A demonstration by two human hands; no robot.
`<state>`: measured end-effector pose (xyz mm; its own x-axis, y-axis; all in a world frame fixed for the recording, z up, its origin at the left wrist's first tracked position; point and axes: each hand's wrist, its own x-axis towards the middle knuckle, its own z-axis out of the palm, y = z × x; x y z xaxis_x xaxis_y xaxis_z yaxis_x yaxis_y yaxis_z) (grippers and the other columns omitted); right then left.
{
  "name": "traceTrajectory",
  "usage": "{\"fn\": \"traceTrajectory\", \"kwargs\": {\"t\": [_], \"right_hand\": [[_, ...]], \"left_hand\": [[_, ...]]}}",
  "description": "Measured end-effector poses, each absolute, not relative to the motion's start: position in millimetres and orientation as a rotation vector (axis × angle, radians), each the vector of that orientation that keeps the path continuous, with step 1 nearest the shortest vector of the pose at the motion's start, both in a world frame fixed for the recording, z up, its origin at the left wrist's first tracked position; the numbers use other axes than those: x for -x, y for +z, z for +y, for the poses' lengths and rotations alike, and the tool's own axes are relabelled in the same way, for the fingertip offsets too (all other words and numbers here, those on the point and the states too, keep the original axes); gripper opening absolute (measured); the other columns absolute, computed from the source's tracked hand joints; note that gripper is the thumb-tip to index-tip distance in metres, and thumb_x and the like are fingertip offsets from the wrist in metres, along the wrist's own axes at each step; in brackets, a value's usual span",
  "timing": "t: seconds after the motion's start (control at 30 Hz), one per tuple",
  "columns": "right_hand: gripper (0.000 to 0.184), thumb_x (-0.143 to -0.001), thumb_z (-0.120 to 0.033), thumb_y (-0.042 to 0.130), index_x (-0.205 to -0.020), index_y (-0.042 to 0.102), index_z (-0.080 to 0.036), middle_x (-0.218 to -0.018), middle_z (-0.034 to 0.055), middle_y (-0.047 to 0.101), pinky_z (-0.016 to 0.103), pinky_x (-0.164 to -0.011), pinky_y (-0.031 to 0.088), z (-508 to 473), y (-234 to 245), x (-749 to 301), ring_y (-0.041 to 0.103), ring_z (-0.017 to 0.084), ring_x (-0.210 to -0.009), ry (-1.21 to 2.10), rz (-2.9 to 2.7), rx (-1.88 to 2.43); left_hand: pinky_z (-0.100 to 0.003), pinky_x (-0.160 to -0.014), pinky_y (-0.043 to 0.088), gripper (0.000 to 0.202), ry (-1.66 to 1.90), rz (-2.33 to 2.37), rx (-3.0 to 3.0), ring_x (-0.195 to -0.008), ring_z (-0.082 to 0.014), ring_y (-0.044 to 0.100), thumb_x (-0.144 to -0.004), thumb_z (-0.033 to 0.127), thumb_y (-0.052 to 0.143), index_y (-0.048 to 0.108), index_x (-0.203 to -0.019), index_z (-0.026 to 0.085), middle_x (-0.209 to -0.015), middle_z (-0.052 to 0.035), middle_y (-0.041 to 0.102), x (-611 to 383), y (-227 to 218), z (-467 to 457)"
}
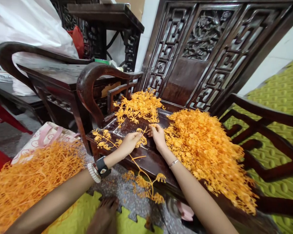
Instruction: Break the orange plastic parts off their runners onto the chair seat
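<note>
My left hand [130,143] is closed in a pinch on an orange plastic flower sprig [142,173], whose branched end hangs over the front edge of the dark wooden seat [158,159]. Close by on the right, my right hand [158,136] has its fingers pinched together, with a bit of orange flower at the fingertips; the exact grip is partly hidden. Another flower sprig [104,144] lies left of my left hand. Behind both hands sits a small heap of orange flowers [143,107]. A much larger heap of flowers [205,149] spreads beside my right forearm.
Thin orange stems [41,165] are piled at lower left, before a pink-handled cloth bag [48,133]. The wooden armrest [88,87] rises on the left, the carved chair back [190,74] behind. Yellow-green foam mat [127,221] covers floor near a bare foot [104,214].
</note>
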<state>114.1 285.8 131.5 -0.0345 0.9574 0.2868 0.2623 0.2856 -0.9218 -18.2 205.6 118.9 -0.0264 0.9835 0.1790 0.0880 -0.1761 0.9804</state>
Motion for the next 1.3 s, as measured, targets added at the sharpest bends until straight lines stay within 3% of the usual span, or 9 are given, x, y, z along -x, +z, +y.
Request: {"fn": "traceTrajectory", "kwargs": {"t": [0.07, 0.17, 0.3, 0.43, 0.53, 0.63, 0.77, 1.03, 1.3], "right_hand": [[0.027, -0.079, -0.043, 0.056, -0.068, 0.051, -0.019, -0.062, -0.0008, 0.052, 0.028, -0.063, 0.044, 283, 144, -122, 0.053, 0.016, -0.063, 0.653, -1.624, 1.19], [0.027, -0.087, -0.04, 0.05, -0.073, 0.055, -0.017, -0.081, 0.0081, 0.059, 0.036, -0.08, 0.039, 283, 163, -138, 0.053, 0.023, -0.085, -0.011, -1.828, 1.354], [0.024, -0.089, -0.017, 0.039, -0.096, 0.061, -0.008, -0.103, 0.021, 0.059, 0.044, -0.083, 0.035, 287, 168, -158, 0.05, 0.032, -0.102, -0.58, -1.902, 1.834], [0.025, -0.078, -0.001, 0.043, -0.091, 0.064, -0.004, -0.093, 0.023, 0.062, 0.045, -0.083, 0.035, 290, 160, -166, 0.055, 0.032, -0.093, -0.53, -2.016, 1.955], [0.024, -0.075, -0.001, 0.048, -0.092, 0.064, -0.006, -0.103, 0.0229, 0.06, 0.05, -0.09, 0.031, 285, 161, -160, 0.051, 0.036, -0.104, -0.567, -2.047, 1.903], [0.02, -0.082, -0.012, 0.049, -0.098, 0.062, -0.011, -0.108, 0.0175, 0.061, 0.051, -0.096, 0.027, 274, 167, -145, 0.051, 0.032, -0.105, -0.518, -2.074, 1.567], [0.025, -0.093, -0.036, 0.044, -0.103, 0.057, -0.018, -0.102, 0.0075, 0.066, 0.045, -0.102, 0.026, 253, 164, -119, 0.058, 0.021, -0.098, -0.083, -2.144, 0.956], [0.068, -0.077, -0.052, 0.063, -0.131, 0.039, -0.018, -0.127, 0.0123, 0.053, 0.043, -0.096, 0.038, 233, 152, -105, 0.05, 0.026, -0.116, 0.263, -2.461, 0.651], [0.034, -0.094, -0.027, 0.039, -0.125, 0.046, -0.016, -0.11, 0.0107, 0.056, 0.035, -0.09, 0.046, 239, 146, -104, 0.056, 0.021, -0.1, 0.265, -2.401, 0.684]], "left_hand": [[-0.024, -0.058, 0.039, 0.032, 1.369, 1.189, -1.304, -0.061, -0.0145, 0.053, -0.081, 0.039, 0.047, 0.065, -0.08, 0.013, -0.067, -0.0023, 0.062, 17, 120, 205], [-0.023, -0.059, 0.041, 0.03, 1.429, 1.157, -1.19, -0.065, -0.0147, 0.055, -0.079, 0.033, 0.044, 0.066, -0.072, 0.014, -0.069, -0.0036, 0.063, 18, 124, 203], [-0.02, -0.045, 0.033, 0.031, 1.45, 1.103, -1.061, -0.047, -0.0099, 0.044, -0.077, 0.029, 0.039, 0.063, -0.065, 0.014, -0.056, -0.0004, 0.052, 20, 129, 202], [-0.018, -0.039, 0.022, 0.019, 1.473, 1.051, -1.005, -0.038, -0.0052, 0.032, -0.074, 0.03, 0.049, 0.057, -0.066, 0.015, -0.051, 0.0059, 0.04, 21, 131, 203], [-0.018, -0.04, 0.023, 0.02, 1.484, 1.014, -1.014, -0.04, -0.0051, 0.034, -0.073, 0.034, 0.059, 0.06, -0.073, 0.014, -0.052, 0.0065, 0.042, 21, 130, 201], [-0.019, -0.041, 0.024, 0.025, 1.499, 0.987, -1.031, -0.043, -0.0055, 0.036, -0.07, 0.036, 0.068, 0.066, -0.08, 0.013, -0.055, 0.0044, 0.049, 22, 129, 199], [-0.019, -0.044, 0.028, 0.025, 1.57, 0.96, -1.0, -0.047, -0.0059, 0.039, -0.067, 0.035, 0.071, 0.067, -0.077, 0.013, -0.061, 0.0019, 0.055, 21, 128, 199], [-0.019, -0.044, 0.03, 0.025, 1.728, 0.956, -0.796, -0.046, -0.007, 0.042, -0.063, 0.033, 0.071, 0.057, -0.074, 0.015, -0.053, 0.005, 0.05, 20, 128, 205], [-0.017, -0.052, 0.036, 0.021, 1.748, 0.904, -0.686, -0.059, -0.0073, 0.048, -0.064, 0.032, 0.066, 0.057, -0.074, 0.016, -0.072, 0.0011, 0.055, 23, 134, 203]]}}
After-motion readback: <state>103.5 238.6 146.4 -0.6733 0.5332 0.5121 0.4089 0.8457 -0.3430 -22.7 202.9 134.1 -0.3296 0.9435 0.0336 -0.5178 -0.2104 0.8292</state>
